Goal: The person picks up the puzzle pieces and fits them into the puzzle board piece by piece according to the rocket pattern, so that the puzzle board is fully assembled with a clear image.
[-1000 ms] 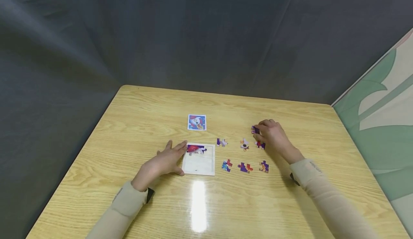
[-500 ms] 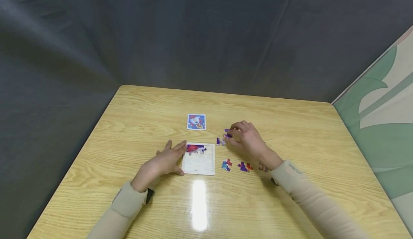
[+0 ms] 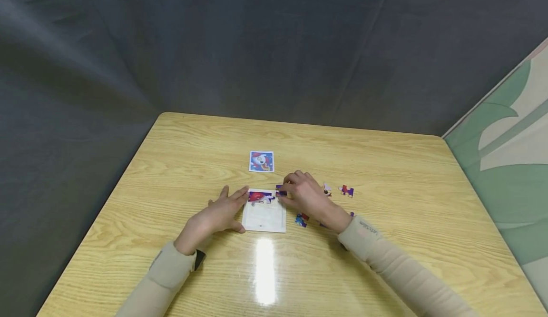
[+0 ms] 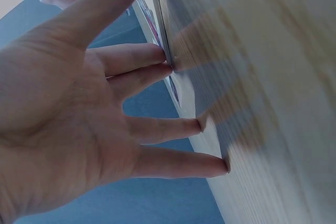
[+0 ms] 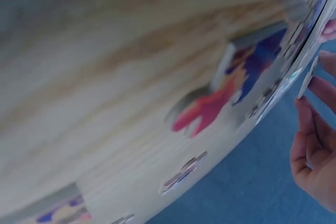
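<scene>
White tray (image 3: 264, 220): holds puzzle section (image 3: 259, 197), upper left. Left hand (image 3: 219, 212): fingers spread, touches rim. Right hand (image 3: 306, 194): pinches puzzle piece (image 3: 279, 188). Cuff lettering (image 3: 368, 228): too small to read.

I wear close-fitting pale beige sleeves; the left sleeve (image 3: 145, 295), at seven o'clock, looks fairly smooth, while the right sleeve (image 3: 413, 281), at five, shows crosswise creases. Each ends in a broad greyer band. Small dark lettering (image 3: 368, 227), too blurred to read, sits at one o'clock on the right cuff (image 3: 357, 238). A black block (image 3: 199, 259) juts out at three o'clock from my left cuff (image 3: 173, 265). My left hand (image 3: 219, 213) and right hand (image 3: 310, 196) are bare.
</scene>
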Action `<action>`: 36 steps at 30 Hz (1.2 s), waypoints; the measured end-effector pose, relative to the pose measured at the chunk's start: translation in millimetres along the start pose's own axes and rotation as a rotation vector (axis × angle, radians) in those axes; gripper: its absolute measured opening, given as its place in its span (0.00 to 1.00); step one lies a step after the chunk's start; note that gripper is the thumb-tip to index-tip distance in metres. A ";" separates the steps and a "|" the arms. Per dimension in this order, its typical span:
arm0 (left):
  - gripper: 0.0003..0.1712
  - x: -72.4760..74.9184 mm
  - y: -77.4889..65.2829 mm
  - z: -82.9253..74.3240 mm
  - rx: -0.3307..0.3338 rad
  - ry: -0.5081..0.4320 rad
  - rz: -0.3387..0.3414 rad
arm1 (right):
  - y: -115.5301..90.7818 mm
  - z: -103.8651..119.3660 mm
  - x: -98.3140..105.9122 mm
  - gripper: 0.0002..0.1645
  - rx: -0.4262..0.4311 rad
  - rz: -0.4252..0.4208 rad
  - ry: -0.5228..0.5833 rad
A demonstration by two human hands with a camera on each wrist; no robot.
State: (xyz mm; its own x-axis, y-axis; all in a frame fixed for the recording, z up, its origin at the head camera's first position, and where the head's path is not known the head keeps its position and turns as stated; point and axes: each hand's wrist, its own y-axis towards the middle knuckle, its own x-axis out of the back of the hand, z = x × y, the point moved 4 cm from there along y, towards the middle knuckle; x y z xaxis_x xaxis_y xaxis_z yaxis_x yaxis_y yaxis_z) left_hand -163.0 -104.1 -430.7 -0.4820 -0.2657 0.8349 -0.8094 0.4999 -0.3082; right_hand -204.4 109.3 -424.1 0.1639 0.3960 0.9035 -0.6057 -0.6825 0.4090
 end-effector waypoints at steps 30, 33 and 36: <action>0.51 -0.6 0.7 1.1 -0.011 0.009 -0.011 | -0.1 7.6 -7.8 0.13 -0.008 0.174 0.055; 0.51 -0.4 0.4 0.9 -0.016 0.012 -0.014 | -0.5 8.3 -7.8 0.13 0.007 0.168 0.052; 0.51 -0.2 -0.1 1.0 -0.012 0.013 -0.011 | -0.5 8.9 -8.4 0.13 0.023 0.164 0.046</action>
State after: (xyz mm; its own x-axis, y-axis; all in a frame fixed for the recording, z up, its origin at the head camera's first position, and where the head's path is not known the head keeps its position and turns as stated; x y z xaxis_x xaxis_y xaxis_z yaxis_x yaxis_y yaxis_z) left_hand -163.1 -104.9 -431.4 -0.4687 -0.2605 0.8441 -0.8104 0.5071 -0.2935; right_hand -198.5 100.9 -430.8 0.0282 0.3059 0.9516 -0.6033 -0.7538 0.2602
